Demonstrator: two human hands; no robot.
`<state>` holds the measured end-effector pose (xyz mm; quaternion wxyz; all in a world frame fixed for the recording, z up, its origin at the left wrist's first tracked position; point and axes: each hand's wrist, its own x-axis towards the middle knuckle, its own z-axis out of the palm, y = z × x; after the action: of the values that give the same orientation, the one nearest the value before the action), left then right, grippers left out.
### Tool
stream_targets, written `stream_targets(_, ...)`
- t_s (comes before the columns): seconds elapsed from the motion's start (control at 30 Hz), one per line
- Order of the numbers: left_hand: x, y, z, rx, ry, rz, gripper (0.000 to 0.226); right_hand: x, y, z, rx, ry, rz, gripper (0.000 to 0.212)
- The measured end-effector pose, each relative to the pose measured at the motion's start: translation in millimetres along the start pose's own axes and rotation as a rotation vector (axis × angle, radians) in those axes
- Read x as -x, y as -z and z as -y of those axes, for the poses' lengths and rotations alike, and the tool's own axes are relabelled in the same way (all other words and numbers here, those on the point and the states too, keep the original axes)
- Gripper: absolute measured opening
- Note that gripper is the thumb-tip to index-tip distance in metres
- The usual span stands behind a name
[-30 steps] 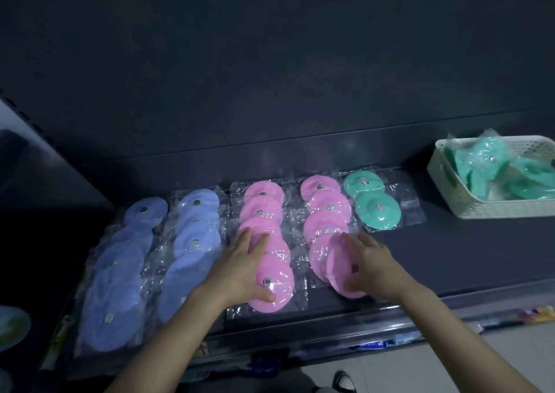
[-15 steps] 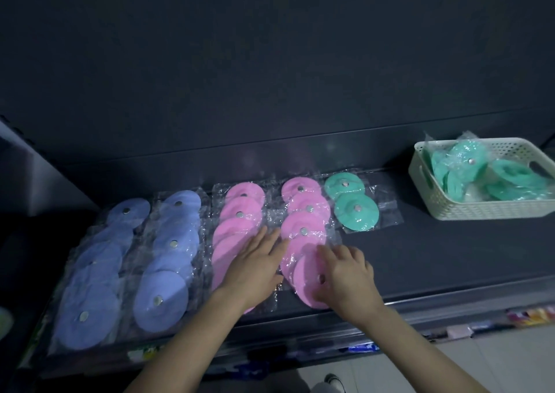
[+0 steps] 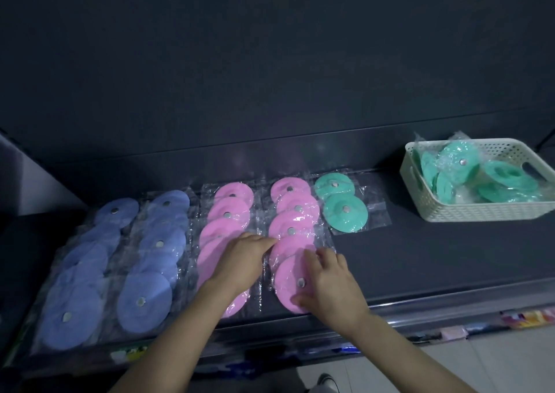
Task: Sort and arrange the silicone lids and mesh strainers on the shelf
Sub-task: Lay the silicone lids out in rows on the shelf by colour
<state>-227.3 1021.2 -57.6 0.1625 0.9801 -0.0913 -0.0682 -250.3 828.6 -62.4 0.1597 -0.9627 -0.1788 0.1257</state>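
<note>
Left hand (image 3: 240, 262) and right hand (image 3: 334, 287) flat on pink lids (image 3: 292, 224), both grips open

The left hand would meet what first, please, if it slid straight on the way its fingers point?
Likely the wrapped pink silicone lid just beyond the fingertips of the left hand. They may already touch its wrapping, as depth is unclear here.
</note>
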Motion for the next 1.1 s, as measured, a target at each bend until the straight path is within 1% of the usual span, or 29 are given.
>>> stream_targets(0.1,-7.2,4.3,-1.3,-0.009,-0.011,-0.037,0.052,-2.4,11.3,0.7,-0.017,0.033,-0.001,0.089)
stream_targets(0.17,-15.7,7.7,-2.1,-0.032,-0.032,-0.078,0.039,-10.1,23.8,-5.4,-0.094,0.022,-0.012,0.078)
stream_targets(0.2,-21.2,9.5,-2.6,-0.045,-0.044,-0.090,0.037,-16.9,29.8,-10.8,-0.139,0.011,-0.021,0.066)
stream_targets(0.23,-27.1,11.5,-3.6,-0.053,-0.049,-0.095,0.038,-25.4,34.9,-16.4,-0.162,0.011,-0.039,0.048)
stream_targets(0.3,-39.2,15.6,-6.6,-0.063,-0.042,-0.076,0.041,-49.6,41.4,-29.7,-0.111,0.029,-0.080,0.011)
stream_targets(0.33,-44.7,16.9,-8.0,-0.072,-0.035,-0.061,0.041,-62.4,44.2,-35.4,-0.074,0.031,-0.090,0.006)
stream_targets(0.47,-61.6,15.0,-9.6,-0.116,0.011,0.025,0.045,-111.2,56.1,-47.3,-0.012,0.075,-0.104,0.024)
stream_targets(0.53,-66.3,12.4,-8.0,-0.153,0.036,0.070,0.052,-128.4,61.7,-46.0,0.023,0.098,-0.045,0.021)
stream_targets(0.63,-69.6,11.1,-4.0,-0.168,0.081,0.086,0.061,-141.9,67.4,-40.1,0.087,0.114,0.075,0.021)
stream_targets(0.7,-70.2,11.3,-0.2,-0.173,0.089,0.085,0.067,-143.0,69.2,-38.8,0.098,0.089,0.134,0.027)
stream_targets(0.77,-69.7,11.7,4.7,-0.138,0.100,0.072,0.071,-142.8,68.0,-37.6,0.111,0.070,0.133,0.034)
stream_targets(0.83,-69.3,10.9,8.1,-0.054,0.111,0.043,0.067,-141.3,64.5,-36.1,0.130,0.049,0.115,0.038)
stream_targets(0.9,-69.7,9.1,11.4,-0.008,0.111,-0.001,0.051,-143.5,62.1,-34.1,0.132,0.034,0.126,0.039)
stream_targets(0.97,-70.3,7.8,12.9,0.001,0.109,-0.026,0.040,-146.0,62.7,-35.0,0.127,0.046,0.114,0.029)
stream_targets(1.0,-70.7,7.6,13.5,0.004,0.109,-0.029,0.038,-147.2,64.3,-36.6,0.153,0.068,0.099,0.023)
stream_targets(1.03,-70.9,7.0,14.2,0.007,0.109,-0.032,0.037,-148.2,66.1,-38.8,0.185,0.089,0.092,0.022)
stream_targets(1.1,-71.1,6.2,15.3,0.016,0.107,-0.046,0.039,-149.4,67.1,-42.5,0.217,0.126,0.101,0.026)
